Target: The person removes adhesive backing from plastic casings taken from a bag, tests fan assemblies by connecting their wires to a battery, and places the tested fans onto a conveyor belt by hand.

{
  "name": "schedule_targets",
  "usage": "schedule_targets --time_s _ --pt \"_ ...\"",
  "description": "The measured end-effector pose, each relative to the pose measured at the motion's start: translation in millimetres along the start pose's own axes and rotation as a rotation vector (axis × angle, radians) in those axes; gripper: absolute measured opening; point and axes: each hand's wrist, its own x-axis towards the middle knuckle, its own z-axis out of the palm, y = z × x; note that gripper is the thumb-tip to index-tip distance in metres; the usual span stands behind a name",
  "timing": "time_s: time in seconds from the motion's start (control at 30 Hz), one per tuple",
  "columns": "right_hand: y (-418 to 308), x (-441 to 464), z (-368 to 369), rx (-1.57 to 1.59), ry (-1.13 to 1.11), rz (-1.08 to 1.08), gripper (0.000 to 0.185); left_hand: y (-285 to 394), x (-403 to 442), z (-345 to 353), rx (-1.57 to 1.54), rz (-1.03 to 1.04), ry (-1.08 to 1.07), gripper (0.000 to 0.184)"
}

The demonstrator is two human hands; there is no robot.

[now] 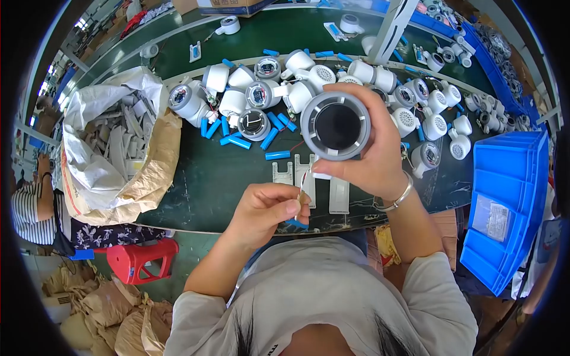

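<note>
In front of my chest, my right hand (377, 148) grips a round white and grey fan head (334, 126), its dark disc facing up toward me. Thin wires (303, 185) hang from the fan head down to my left hand (270, 209), whose thumb and fingers pinch them. Just below those fingers, partly hidden, is a blue cylindrical battery (297, 223); I cannot tell whether it joins the wires. Flat white plastic handle shells (339, 196) lie on the dark green table under and between my hands.
Several white fan heads (253, 124) and loose blue batteries (240, 142) spread across the table behind my hands. At the left stands an open sack (160, 157) of plastic parts. A blue crate (504, 207) is at the right, a red stool (139, 260) lower left. Another person sits far left.
</note>
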Motion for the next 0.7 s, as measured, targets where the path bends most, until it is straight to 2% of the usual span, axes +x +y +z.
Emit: schedule_targets --time_s 0.2,0.3,0.47,0.57,0.7 --pt "-2 -8 1 -0.131 0.046 -0.049 0.078 -7 -6 0 0.054 0.052 0.044 0.020" --pt "-3 -13 0 -0.177 0.027 -0.073 0.087 -7 -12 0 0.060 0.083 0.015 0.021" --pt "-12 -19 1 -0.364 0.043 -0.236 0.092 -6 -19 0 0.072 0.168 -0.039 0.022" --pt "-13 -21 3 -0.408 0.083 -0.353 0.093 -2 -25 5 0.079 0.108 -0.027 0.022" --pt "-19 -26 6 -0.427 0.105 -0.342 0.092 0 -28 6 0.162 0.126 -0.037 0.022"
